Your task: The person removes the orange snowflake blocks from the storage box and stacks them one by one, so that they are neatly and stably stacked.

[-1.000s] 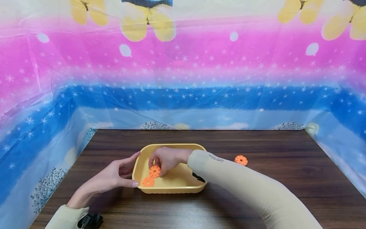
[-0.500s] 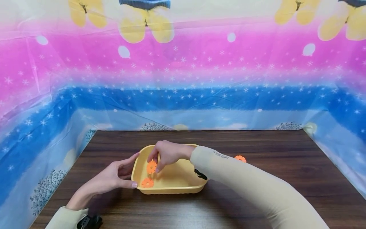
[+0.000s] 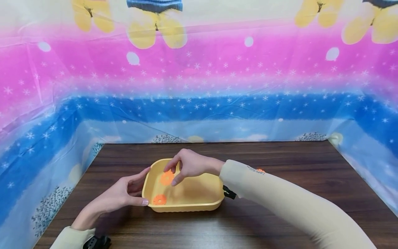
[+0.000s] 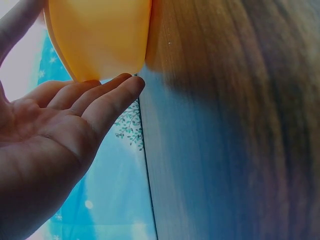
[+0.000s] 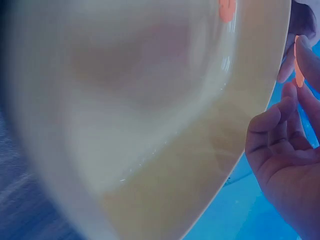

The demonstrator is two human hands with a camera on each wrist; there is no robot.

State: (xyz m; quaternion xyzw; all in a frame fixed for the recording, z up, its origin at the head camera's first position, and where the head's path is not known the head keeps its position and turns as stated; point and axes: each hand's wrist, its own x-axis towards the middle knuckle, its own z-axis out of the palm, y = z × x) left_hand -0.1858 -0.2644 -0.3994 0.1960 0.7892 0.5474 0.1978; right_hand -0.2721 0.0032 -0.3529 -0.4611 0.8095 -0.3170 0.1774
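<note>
A yellow plastic basin (image 3: 199, 207) stands on the table. My left hand (image 3: 119, 193) holds its left end, thumb at the near corner and fingers along the far side; in the left wrist view, the fingers (image 4: 112, 102) lie nearly straight against the wall. Over the basin's left half, my right hand (image 3: 189, 166) pinches an orange notched building disc (image 3: 167, 178) between thumb and fingers. That disc (image 5: 299, 62) appears edge-on in the right wrist view and blurred in the head view. A second orange disc (image 3: 160, 199) lies in the basin's near left corner.
Another orange disc (image 3: 260, 171) lies on the dark wooden table (image 3: 280, 152) to the right, mostly hidden behind my right forearm. A printed cloth (image 3: 199, 107) hangs along the table's back and sides.
My right hand has risen and moved slightly right, lifting its disc away from the disc in the corner. The right sleeve now covers more of the disc on the table. My left hand stays put.
</note>
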